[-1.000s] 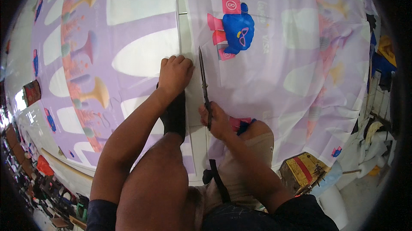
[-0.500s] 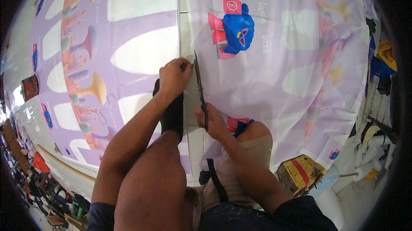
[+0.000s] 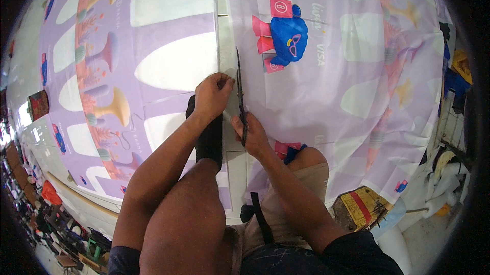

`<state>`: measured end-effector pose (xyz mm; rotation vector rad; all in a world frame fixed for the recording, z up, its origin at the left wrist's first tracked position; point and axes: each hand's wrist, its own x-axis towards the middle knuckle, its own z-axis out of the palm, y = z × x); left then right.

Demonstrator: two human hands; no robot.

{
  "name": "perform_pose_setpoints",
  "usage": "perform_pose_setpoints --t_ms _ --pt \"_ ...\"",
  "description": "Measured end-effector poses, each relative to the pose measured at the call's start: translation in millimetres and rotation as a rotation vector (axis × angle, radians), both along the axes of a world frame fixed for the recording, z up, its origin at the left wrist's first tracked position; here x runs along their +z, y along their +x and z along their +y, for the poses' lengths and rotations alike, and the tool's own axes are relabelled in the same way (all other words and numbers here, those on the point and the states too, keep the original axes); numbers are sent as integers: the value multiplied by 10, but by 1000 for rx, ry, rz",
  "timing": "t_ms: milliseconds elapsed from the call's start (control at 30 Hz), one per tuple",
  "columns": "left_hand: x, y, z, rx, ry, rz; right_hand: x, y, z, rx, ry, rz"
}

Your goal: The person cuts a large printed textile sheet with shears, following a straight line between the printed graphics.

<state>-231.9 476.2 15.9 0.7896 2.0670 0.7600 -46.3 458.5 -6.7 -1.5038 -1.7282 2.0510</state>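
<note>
My right hand [image 3: 252, 134] grips dark metal scissors [image 3: 240, 83], their long blades pointing away from me along the left edge of a printed lilac fabric [image 3: 275, 99]. Beside the blades, my left hand [image 3: 212, 95] is closed with finger and thumb pinched at that fabric's pale edge; the fingers partly hide what is between them. A blue cartoon figure with pink boots is printed on this fabric, ahead of the scissors. To the left lies a second printed sheet [image 3: 173, 27], lilac with white arch shapes. A narrow strip of tiled floor [image 3: 234, 173] separates the two.
My black-socked foot [image 3: 208, 139] rests beside the left sheet, and my bent right knee [image 3: 305, 165] presses over the right fabric. A worn yellow box with a red stripe [image 3: 360, 207] stands at the lower right. Clutter [image 3: 56, 229] fills the far left side.
The scissors and my right hand have moved a little farther forward along the fabric edge. My left hand stays at nearly the same place, and the whole view has shifted slightly.
</note>
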Motion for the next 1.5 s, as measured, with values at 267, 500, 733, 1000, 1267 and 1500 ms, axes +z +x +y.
perform_pose_setpoints --t_ms 267,500,733,1000,1267,1500 --pt "47 2 26 -19 -2 27 0 -49 6 -37 -1 -64" --pt "61 -3 -15 -16 -13 30 132 -91 36 -48 -82 -122" --pt "50 -19 -13 -23 11 32 9 -57 26 -5 169 -73" --pt "61 -47 -34 18 -1 -34 196 -305 365 -20 5 -146" --pt "107 -97 -59 -33 -51 -82 257 -459 483 -23 -10 -174" --pt "92 -122 -62 -74 -30 -58 62 -438 446 -29 148 -87"
